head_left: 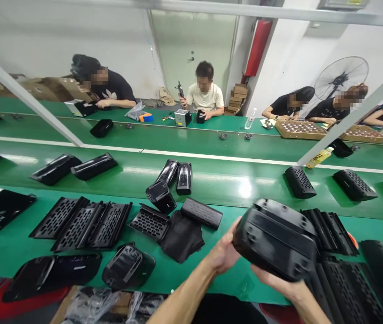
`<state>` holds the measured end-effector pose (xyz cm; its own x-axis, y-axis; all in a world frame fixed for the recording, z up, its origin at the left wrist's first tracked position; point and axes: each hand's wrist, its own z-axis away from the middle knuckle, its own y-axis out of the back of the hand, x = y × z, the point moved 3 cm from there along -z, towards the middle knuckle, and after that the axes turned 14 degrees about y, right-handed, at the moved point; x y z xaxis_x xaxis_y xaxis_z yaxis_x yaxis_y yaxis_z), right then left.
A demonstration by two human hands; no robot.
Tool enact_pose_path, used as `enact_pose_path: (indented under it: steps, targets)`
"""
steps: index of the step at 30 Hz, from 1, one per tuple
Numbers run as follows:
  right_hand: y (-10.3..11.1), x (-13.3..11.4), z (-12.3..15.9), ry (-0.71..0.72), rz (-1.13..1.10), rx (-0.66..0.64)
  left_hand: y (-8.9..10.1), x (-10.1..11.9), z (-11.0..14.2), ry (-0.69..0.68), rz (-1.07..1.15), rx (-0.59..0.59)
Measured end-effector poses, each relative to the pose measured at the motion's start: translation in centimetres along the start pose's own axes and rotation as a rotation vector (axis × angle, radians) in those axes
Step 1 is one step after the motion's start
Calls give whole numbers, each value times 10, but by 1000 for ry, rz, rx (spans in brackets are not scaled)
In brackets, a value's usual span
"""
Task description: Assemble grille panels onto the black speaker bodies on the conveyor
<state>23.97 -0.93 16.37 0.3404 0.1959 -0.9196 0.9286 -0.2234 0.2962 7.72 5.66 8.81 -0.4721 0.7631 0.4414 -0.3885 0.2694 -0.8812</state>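
Note:
A black plastic housing [275,240] is held up in front of me, over the green table edge. My left hand [227,252] grips its left end, thumb on the near side. Underneath its right part, my right hand [275,281] supports it, with most fingers hidden. Close to my left hand lie a dark cloth [182,238], a perforated black panel [150,223] and a slotted black cover [201,213]. Right of the housing are stacked black grille panels [333,231], partly covered by it.
More perforated panels [86,222] and black housings [129,265] lie on the table at left. Beyond runs a green conveyor [218,175] carrying black speaker-like shells [299,182]. Several co-workers sit across it. Slanting metal posts [356,108] frame the bench.

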Motion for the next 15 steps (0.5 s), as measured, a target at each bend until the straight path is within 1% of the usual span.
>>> enact_pose_path:
  steps: [1,2,4,6,7,8,9,11,13,15]
  targets:
    - [3,1,-4,25,39,-5,3,8,6,-39,-62,51]
    - [9,1,-8,68,123,-19,6,21,13,-105,-121,109]
    - [21,-1,-17,174,377,-125,9,48,26,-237,-257,184]
    - [29,-3,-24,273,644,-283,9,66,32,-273,-415,237]
    - [31,-3,-26,307,727,-348,8,70,33,-264,-490,262]
    - [34,-3,-26,327,752,-393,8,70,33,-246,-556,286]
    - [36,-2,-25,338,742,-419,8,68,32,-231,-610,307]
    - [43,6,-18,298,661,-396,10,62,33,-218,-672,335]
    - [51,20,-5,168,496,-309,14,57,36,-229,-676,351]
    - [53,36,9,23,262,-203,18,58,40,-252,-660,367]
